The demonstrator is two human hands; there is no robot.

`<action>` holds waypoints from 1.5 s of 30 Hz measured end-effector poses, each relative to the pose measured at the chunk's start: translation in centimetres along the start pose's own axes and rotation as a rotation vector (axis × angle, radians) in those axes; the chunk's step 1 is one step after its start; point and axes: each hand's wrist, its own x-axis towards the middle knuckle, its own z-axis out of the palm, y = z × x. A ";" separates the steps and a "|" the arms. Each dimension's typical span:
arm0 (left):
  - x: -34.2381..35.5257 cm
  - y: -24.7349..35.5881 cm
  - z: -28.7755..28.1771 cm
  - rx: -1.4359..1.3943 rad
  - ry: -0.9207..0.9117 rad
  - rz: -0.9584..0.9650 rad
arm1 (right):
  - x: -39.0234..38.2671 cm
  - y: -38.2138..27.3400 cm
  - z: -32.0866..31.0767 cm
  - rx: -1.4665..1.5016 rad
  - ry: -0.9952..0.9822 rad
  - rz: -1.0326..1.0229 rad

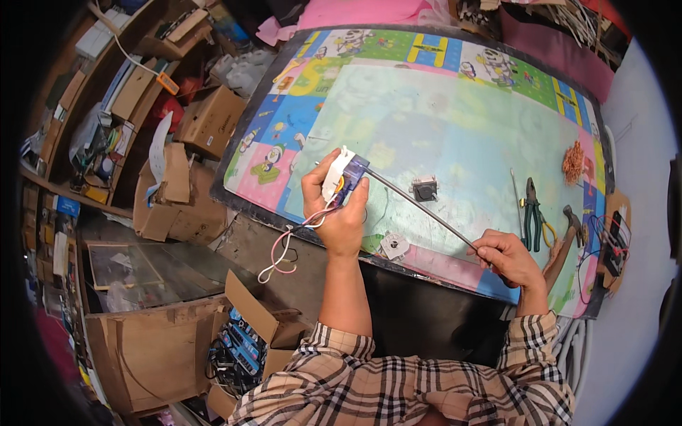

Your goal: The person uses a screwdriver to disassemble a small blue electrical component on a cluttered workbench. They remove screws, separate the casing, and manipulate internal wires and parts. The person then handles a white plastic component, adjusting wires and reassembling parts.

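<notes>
My left hand (339, 216) is raised over the near edge of the table, its fingers wrapped round a small white and blue electrical part (347, 177). White, pink and dark wires (283, 250) dangle from this part below the hand. In my right hand (508, 259) is one end of a long thin metal rod (423, 209), like a screwdriver shaft; any handle is hidden by the fingers. The rod's far end meets the upper right side of the electrical part. On the table between my hands lie a small black component (425, 189) and a flat whitish piece (393, 246).
Right of my right hand lie pliers (531, 216), a thin metal tool (516, 199) and a hammer (570, 219). A copper wire bundle (572, 163) sits farther back on the patterned table cover (383, 92). Cardboard boxes (212, 122) and loaded shelves (106, 128) stand at left.
</notes>
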 end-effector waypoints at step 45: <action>0.0 0.8 -0.2 -0.054 -0.077 0.017 | -1.1 0.0 4.0 -0.594 0.281 -0.339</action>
